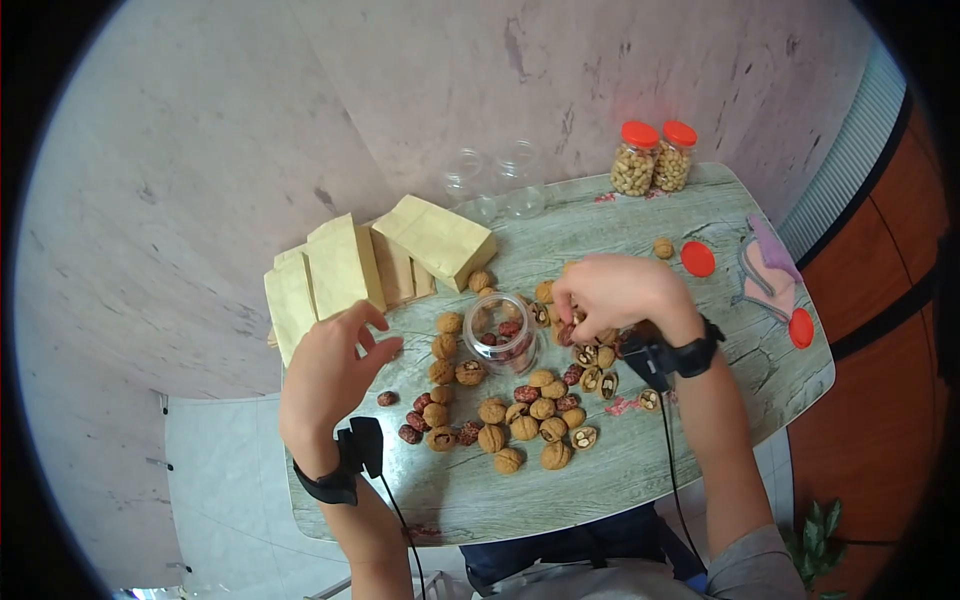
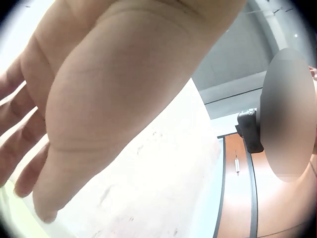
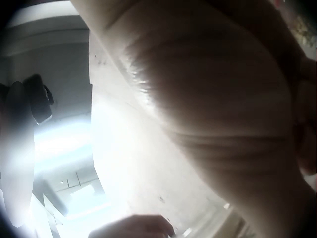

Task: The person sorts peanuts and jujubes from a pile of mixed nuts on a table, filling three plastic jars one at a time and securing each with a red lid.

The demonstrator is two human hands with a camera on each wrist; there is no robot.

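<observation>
In the head view my right hand [image 1: 630,295] reaches over the walnuts right of an open clear jar [image 1: 503,335]. Its thumb and fingertips pinch a wrinkled dark-red date [image 1: 566,334]. More red dates lie inside the jar. My left hand [image 1: 325,375] hovers at the left beside the pale yellow paper bags [image 1: 340,265], fingers loosely bent with nothing between them. A lone date [image 1: 387,398] lies near its thumb. Whole walnuts [image 1: 491,410] and several dates [image 1: 526,394] are spread around the jar, with cracked walnuts [image 1: 609,384] on the right. Both wrist views mostly show palms.
Two red-lidded jars of peanuts [image 1: 634,165] stand at the back right. Two clear jars [image 1: 520,180] are by the wall. Red lids [image 1: 698,259] and a pink-and-purple glove [image 1: 768,270] lie toward the table's right edge.
</observation>
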